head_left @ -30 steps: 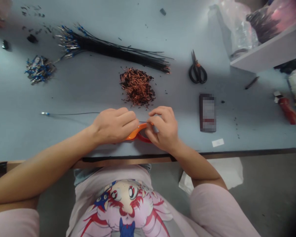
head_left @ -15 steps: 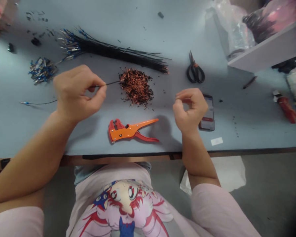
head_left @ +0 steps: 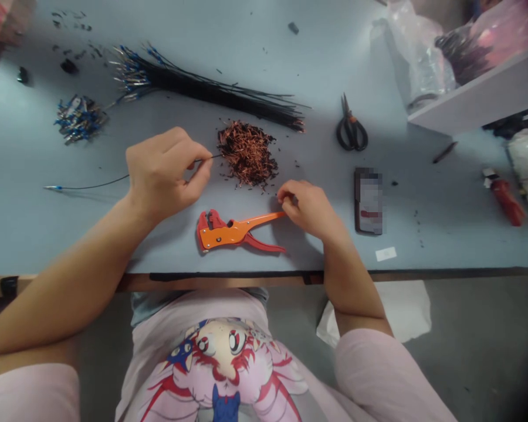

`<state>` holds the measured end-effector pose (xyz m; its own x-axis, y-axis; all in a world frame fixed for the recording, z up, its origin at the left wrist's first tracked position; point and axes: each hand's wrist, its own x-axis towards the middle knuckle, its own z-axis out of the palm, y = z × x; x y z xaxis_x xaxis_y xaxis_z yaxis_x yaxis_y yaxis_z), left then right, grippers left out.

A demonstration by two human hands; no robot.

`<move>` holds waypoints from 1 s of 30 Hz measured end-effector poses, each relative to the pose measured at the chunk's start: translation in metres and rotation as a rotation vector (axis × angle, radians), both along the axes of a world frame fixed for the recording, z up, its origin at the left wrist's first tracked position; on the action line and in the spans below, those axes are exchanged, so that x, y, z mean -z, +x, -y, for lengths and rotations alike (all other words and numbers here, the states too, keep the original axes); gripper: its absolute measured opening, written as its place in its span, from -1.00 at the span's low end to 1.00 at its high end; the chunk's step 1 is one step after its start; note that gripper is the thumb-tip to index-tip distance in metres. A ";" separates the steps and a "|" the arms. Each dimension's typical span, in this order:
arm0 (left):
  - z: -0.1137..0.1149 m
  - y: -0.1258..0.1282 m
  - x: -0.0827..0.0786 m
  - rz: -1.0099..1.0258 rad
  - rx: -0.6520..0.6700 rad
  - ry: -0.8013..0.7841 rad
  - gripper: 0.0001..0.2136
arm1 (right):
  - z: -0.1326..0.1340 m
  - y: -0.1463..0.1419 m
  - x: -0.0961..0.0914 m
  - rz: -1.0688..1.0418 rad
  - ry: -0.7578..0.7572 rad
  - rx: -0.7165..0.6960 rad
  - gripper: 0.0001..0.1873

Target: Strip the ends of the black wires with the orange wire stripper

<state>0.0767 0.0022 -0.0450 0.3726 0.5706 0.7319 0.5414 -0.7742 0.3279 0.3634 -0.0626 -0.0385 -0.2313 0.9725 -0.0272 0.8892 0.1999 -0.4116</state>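
My left hand (head_left: 169,170) pinches a thin black wire (head_left: 97,186) between thumb and forefinger. One end of that wire carries a blue-and-silver terminal and lies to the left; the short other end points at a pile of copper-and-black wire scraps (head_left: 249,155). Just below the pile lies an orange and red wire stripper (head_left: 229,233), its jaws to the left. At the tip of its upper handle is my right hand (head_left: 303,208), fingers curled closed. Whether it touches the handle, or has anything between the fingertips, I cannot make out.
Behind the scraps lies a bundle of black wires (head_left: 211,91) with blue terminals. Loose terminals (head_left: 80,119) are heaped at the left. To the right are black scissors (head_left: 352,130), a phone (head_left: 368,202), a white label (head_left: 386,254) and a red-handled tool (head_left: 506,198). A shelf (head_left: 475,94) holds plastic bags.
My right hand has moved left and down, from beside the phone to the stripper's handle. My left hand has shifted right with the wire, closer to the scrap pile.
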 end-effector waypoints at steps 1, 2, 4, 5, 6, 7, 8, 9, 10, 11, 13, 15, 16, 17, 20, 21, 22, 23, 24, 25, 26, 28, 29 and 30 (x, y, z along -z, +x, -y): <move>0.000 0.000 0.000 -0.011 0.004 0.023 -0.98 | 0.000 -0.001 0.000 -0.013 0.011 -0.023 -0.72; 0.001 0.001 0.001 -0.029 -0.003 0.047 -0.98 | 0.000 -0.002 0.001 -0.038 0.047 -0.041 -0.67; 0.002 0.002 0.001 -0.054 -0.016 0.076 -0.98 | 0.000 -0.002 0.002 -0.118 0.149 -0.056 -0.60; 0.003 0.003 0.001 -0.057 -0.026 0.068 -0.98 | 0.000 -0.001 0.002 -0.154 0.193 -0.052 -0.60; 0.003 0.003 0.001 -0.055 -0.027 0.060 -0.97 | 0.000 -0.001 0.002 -0.179 0.229 -0.041 -0.63; 0.004 0.004 0.001 -0.051 -0.025 0.050 -0.97 | 0.001 0.000 0.001 -0.188 0.252 -0.028 -0.67; 0.004 0.004 0.001 -0.048 -0.021 0.042 -0.97 | 0.001 0.000 -0.001 -0.185 0.261 -0.022 -0.72; 0.004 0.004 0.001 -0.048 -0.014 0.043 -0.98 | 0.002 0.000 -0.003 -0.173 0.255 -0.031 -0.77; 0.004 0.004 0.001 -0.049 -0.013 0.048 -0.98 | 0.004 -0.001 -0.006 -0.158 0.234 -0.052 -0.83; 0.004 0.004 0.001 -0.052 -0.010 0.060 -0.98 | 0.006 -0.004 -0.008 -0.143 0.195 -0.088 -0.87; 0.004 0.004 0.001 -0.054 -0.022 0.075 -0.99 | 0.012 -0.012 -0.014 -0.112 0.082 -0.192 -0.83; 0.004 0.004 0.000 -0.046 -0.040 0.073 -0.98 | 0.020 -0.021 -0.018 -0.080 -0.028 -0.310 -0.60; 0.005 0.005 0.000 -0.044 -0.047 0.062 -0.97 | 0.023 -0.026 -0.019 -0.061 -0.068 -0.357 -0.48; 0.005 0.005 -0.001 -0.044 -0.054 0.045 -0.96 | 0.026 -0.030 -0.018 -0.036 -0.097 -0.390 -0.38; 0.006 0.004 -0.001 -0.049 -0.066 -0.007 -0.92 | 0.033 -0.037 -0.015 0.055 -0.118 -0.395 -0.26; 0.006 0.004 -0.001 -0.051 -0.069 -0.018 -0.91 | 0.034 -0.039 -0.013 0.077 -0.118 -0.386 -0.28; 0.006 0.005 -0.001 -0.057 -0.074 -0.025 -0.91 | 0.035 -0.040 -0.012 0.091 -0.117 -0.381 -0.32; 0.006 0.005 -0.001 -0.060 -0.082 -0.022 -0.91 | 0.035 -0.041 -0.011 0.100 -0.119 -0.384 -0.38; 0.006 0.005 -0.001 -0.061 -0.092 -0.020 -0.91 | 0.034 -0.042 -0.011 0.103 -0.123 -0.390 -0.46; 0.005 0.006 -0.001 -0.056 -0.103 -0.019 -0.92 | 0.034 -0.042 -0.011 0.103 -0.125 -0.393 -0.53; 0.004 0.006 0.000 -0.034 -0.106 -0.004 -0.92 | 0.033 -0.043 -0.011 0.098 -0.123 -0.386 -0.58; 0.002 0.008 0.000 0.050 -0.088 0.047 -0.94 | 0.032 -0.043 -0.014 0.052 -0.121 -0.340 -0.61; 0.001 0.009 0.000 0.100 -0.070 0.061 -0.94 | 0.031 -0.042 -0.015 0.007 -0.130 -0.305 -0.61; 0.000 0.009 0.000 0.147 -0.058 0.049 -0.94 | 0.030 -0.040 -0.017 -0.056 -0.144 -0.264 -0.61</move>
